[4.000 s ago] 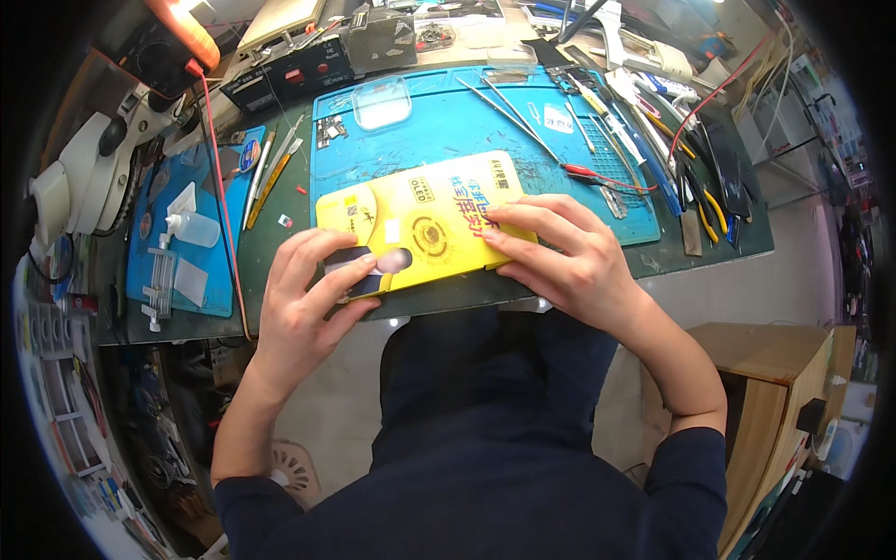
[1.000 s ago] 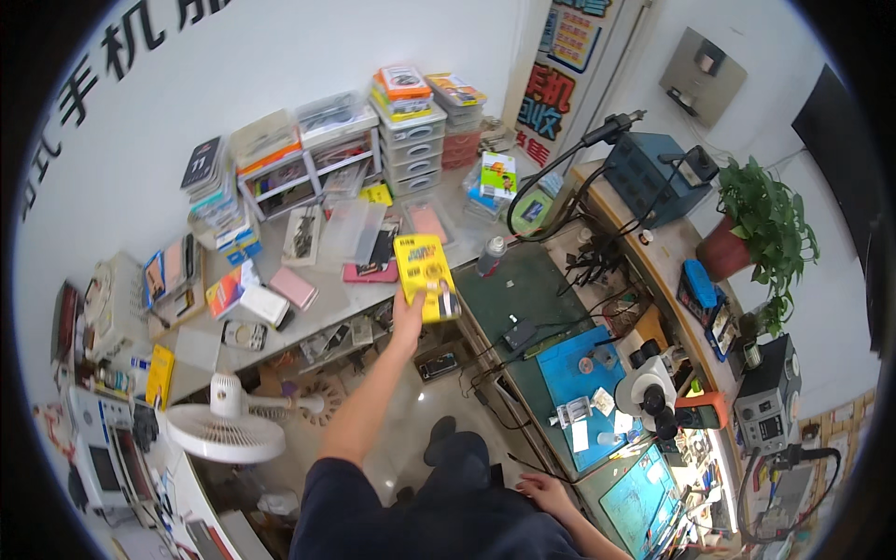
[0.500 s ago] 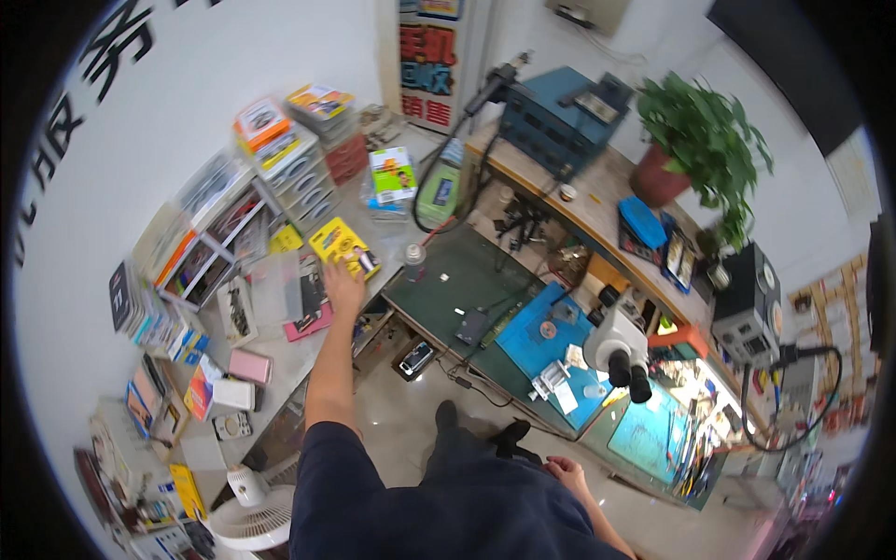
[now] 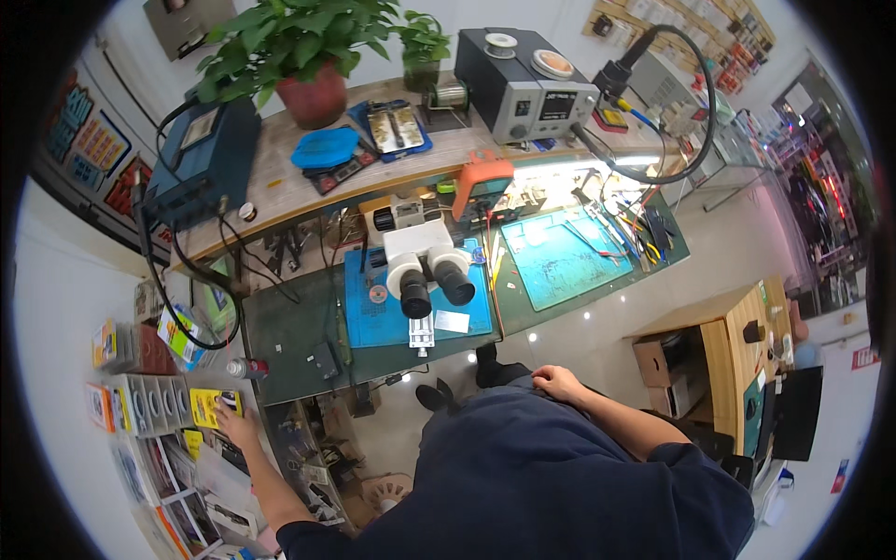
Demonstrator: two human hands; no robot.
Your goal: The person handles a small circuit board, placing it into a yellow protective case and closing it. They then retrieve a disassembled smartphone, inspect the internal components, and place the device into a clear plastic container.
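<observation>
Yellow box (image 4: 205,405) moved left, long axis crosswise, left hand (image 4: 235,422) touching, both grips unclear

L hand (image 4: 235,424) covers pt of the yellow box (image 4: 205,407); can't tell if it grips or just rests, & box print's too sm to read. R hand (image 4: 560,384) by the waist: palm side hidden, unclear if anything's in it. Beyond & btwn hands, microscope (image 4: 423,246) blocks pt of blue mat (image 4: 368,322). Plant (image 4: 280,42), farther past L hand, cut by top edge. Tools (image 4: 646,229) up-R of R hand too sm to sort; same w/ contents of white rack (image 4: 177,498) below L hand. Slatted round thing (image 4: 381,489), btwn hands nearer body, partly hid by shirt (image 4: 551,467).
</observation>
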